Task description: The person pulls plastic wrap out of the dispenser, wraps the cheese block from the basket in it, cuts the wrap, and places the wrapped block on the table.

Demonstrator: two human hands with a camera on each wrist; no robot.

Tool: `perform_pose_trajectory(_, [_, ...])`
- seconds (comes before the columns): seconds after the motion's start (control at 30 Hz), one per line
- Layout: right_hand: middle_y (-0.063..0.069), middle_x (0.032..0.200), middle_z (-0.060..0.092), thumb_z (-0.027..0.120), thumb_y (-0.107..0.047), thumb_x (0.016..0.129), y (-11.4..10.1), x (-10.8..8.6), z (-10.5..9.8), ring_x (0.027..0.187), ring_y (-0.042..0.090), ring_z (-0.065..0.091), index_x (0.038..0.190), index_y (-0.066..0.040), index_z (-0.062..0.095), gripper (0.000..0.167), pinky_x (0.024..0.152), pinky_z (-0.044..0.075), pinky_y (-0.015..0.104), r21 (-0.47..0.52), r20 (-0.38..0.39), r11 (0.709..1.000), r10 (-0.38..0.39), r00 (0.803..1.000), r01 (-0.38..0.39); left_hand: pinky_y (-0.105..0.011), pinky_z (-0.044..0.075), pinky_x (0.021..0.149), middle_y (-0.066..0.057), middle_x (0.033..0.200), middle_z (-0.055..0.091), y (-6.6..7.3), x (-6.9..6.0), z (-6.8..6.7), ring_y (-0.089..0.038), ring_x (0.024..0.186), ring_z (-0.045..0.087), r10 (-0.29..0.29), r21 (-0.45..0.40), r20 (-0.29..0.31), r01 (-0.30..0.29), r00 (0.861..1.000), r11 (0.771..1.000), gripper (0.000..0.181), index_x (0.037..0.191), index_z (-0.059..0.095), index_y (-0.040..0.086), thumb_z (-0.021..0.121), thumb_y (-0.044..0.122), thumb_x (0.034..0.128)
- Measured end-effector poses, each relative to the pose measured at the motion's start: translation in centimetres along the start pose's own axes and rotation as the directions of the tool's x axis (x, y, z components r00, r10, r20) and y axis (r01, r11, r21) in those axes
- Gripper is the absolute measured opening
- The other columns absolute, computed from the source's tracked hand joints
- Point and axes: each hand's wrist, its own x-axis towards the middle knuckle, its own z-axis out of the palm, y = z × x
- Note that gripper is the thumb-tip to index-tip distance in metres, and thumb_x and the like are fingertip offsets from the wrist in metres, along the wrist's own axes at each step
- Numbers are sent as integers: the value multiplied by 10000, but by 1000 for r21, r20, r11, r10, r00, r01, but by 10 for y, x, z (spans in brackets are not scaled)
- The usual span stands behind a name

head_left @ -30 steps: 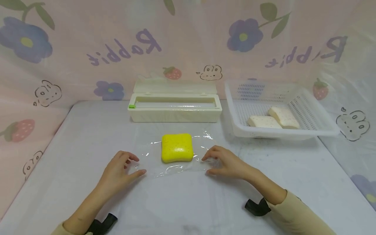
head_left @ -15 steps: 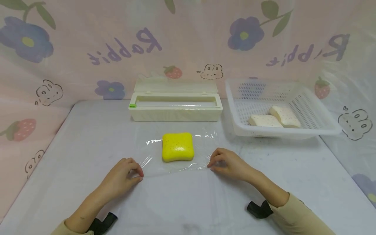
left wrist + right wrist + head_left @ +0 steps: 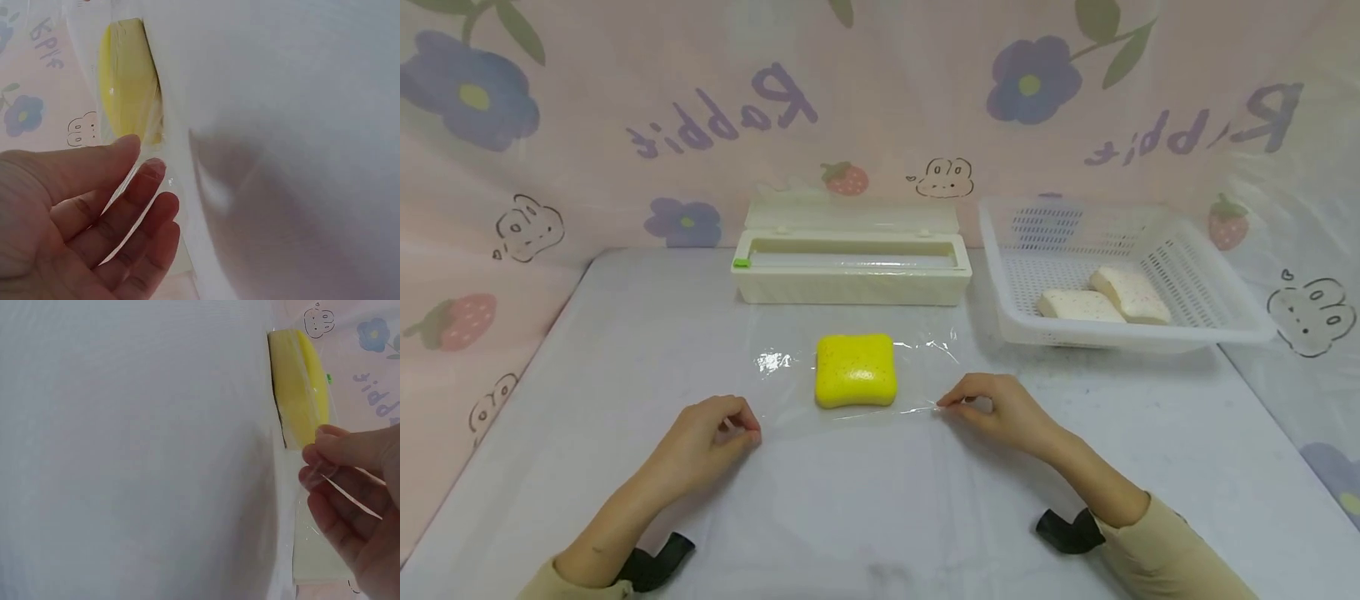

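A yellow pillow-shaped block [image 3: 856, 372] lies on a sheet of clear film [image 3: 790, 392] on the white table. The left hand [image 3: 711, 442] pinches the film's near left corner between thumb and fingers, as the left wrist view shows with the hand [image 3: 94, 219]. At the near right corner, the right hand [image 3: 1000, 412] pinches the film too. The near edge of the film is drawn up and seen in front of the yellow block [image 3: 297, 387] in the right wrist view, where the right hand [image 3: 362, 494] has film over its fingertips.
A cream film dispenser box [image 3: 850, 290] with its lid raised stands behind the block. To its right is a white perforated basket [image 3: 1120, 336] holding two speckled pale blocks [image 3: 1131, 294]. A patterned curtain [image 3: 865, 100] hangs behind the table.
Both hands have closed their fingertips on the film's near corners. The near edge has lifted and tightened; from half a second ago the hands moved slightly up and apart.
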Motion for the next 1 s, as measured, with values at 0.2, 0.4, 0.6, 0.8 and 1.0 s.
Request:
perform_pose_trajectory(0.2, [-8,860,716,658,73,822,-2,2,-2,800,77,628,918,-88,717,196,745,549,298,-2,-44,999,50,998,-50,-307,500,720,115,787,634,0,3,-3,-130,800,587,26,3,-67,-25,997,1000,152,788,651,179,713,42,812])
perform_pose_trajectory(0.4, [21,898,713,647,56,849,-2,5,-2,868,148,673,934,-64,689,153,824,556,338,39,-32,991,129,991,-128,-343,501,755,81,820,669,1,8,-5,-149,830,622,-44,-80,-63,39,997,996,113,818,666,172,715,71,835])
perform_pose_trajectory(0.6, [77,971,710,625,24,888,1,8,1,925,205,671,958,-22,660,91,907,535,337,210,21,967,141,990,-143,-362,514,824,21,918,704,-3,12,-5,-167,885,663,-89,-206,-18,83,996,975,38,867,685,144,714,123,856])
perform_pose_trajectory(0.8, [131,1027,700,597,-17,923,8,11,4,989,270,660,954,9,614,44,908,517,231,344,79,922,159,984,-177,-129,481,865,-126,1066,690,-9,17,-5,-104,978,648,-73,-425,95,106,993,899,97,867,627,25,668,110,892])
perform_pose_trajectory(1.0, [114,1012,708,568,-62,953,10,13,3,975,253,665,1001,-27,579,60,880,515,226,352,109,915,168,980,-196,-84,401,951,-94,1125,692,-14,20,-4,-22,1071,602,31,-476,98,20,995,879,96,861,591,49,632,111,922])
